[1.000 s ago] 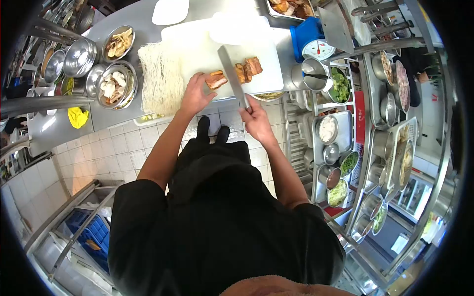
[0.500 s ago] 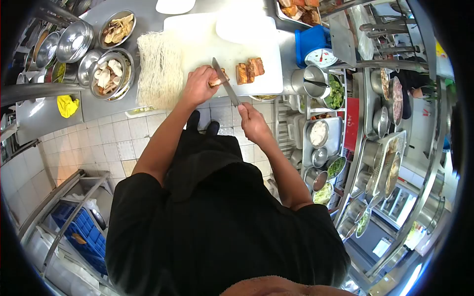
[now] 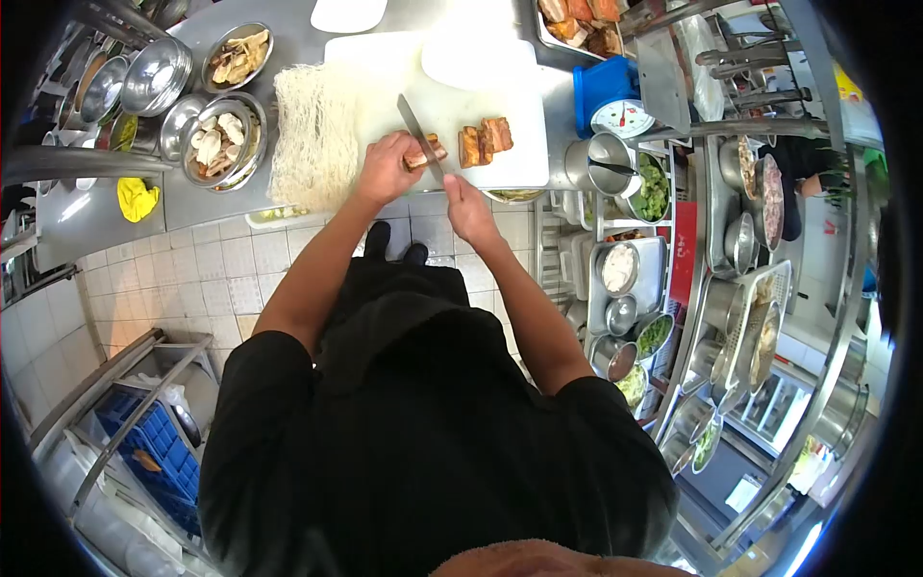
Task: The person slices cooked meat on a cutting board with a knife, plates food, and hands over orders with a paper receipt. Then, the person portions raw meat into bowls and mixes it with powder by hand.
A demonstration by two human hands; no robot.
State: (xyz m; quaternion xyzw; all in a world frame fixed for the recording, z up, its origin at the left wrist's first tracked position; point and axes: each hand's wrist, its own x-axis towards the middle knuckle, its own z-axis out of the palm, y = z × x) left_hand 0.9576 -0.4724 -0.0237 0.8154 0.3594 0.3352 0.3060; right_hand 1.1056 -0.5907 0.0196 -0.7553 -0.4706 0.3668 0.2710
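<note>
Left hand (image 3: 386,165): we clasped the meat piece (image 3: 437,150) on the near side of the cutting board (image 3: 461,106).
Right hand (image 3: 468,207): we gripped the knife (image 3: 417,127), blade crossing that piece.
Desk (image 3: 298,48): we had more meat chunks (image 3: 496,135) right of the knife and noodles (image 3: 310,135) along the board's left edge.

1. Setting: a professional kitchen, recognisable by its steel fittings and the quantity of prepared food.
2. Far centre: a steel counter (image 3: 202,204) carrying a white cutting board (image 3: 385,96), with a knife (image 3: 419,133) and browned meat pieces (image 3: 469,146).
3. Far left: stacked metal bowls (image 3: 154,82) and a bundle of pale noodles (image 3: 312,135).
4. Far right: a blue dial scale (image 3: 620,117), near heaped chunks of meat (image 3: 604,40).
5. Right: a metal rack (image 3: 769,127) crowded with containers, one holding leafy greens (image 3: 651,188).
6. Left: pale floor tiles (image 3: 274,252); near left, a blue plastic crate (image 3: 173,452).
</note>
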